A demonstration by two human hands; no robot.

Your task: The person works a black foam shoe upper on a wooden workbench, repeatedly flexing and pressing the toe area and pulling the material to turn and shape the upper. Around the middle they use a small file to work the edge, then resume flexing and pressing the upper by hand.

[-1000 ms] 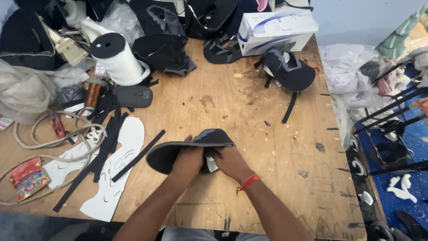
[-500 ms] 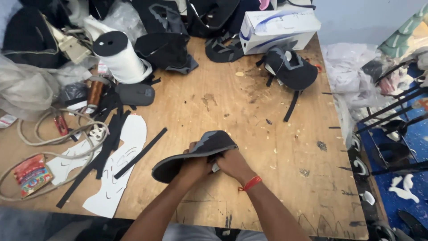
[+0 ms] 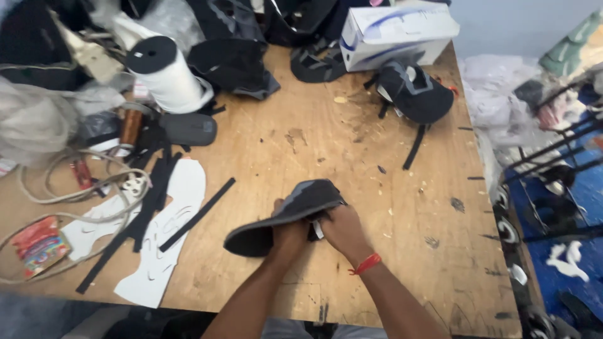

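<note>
We grip the dark shoe upper (image 3: 295,210) low over the tabletop (image 3: 352,157) near its front edge, left hand (image 3: 289,235) and right hand (image 3: 339,229) both closed on it; a loose pinch could, we judge, let it slip and crease.

Plywood table (image 3: 377,144), white spool (image 3: 164,75), box (image 3: 396,31)

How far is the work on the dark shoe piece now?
Done, it seems: white cut patterns and black strips lie cut on the wooden table. In hand: the left hand and right hand grip one dark shoe piece, tilted above the table. Left: other dark shoe parts lie untouched near the white box.
</note>
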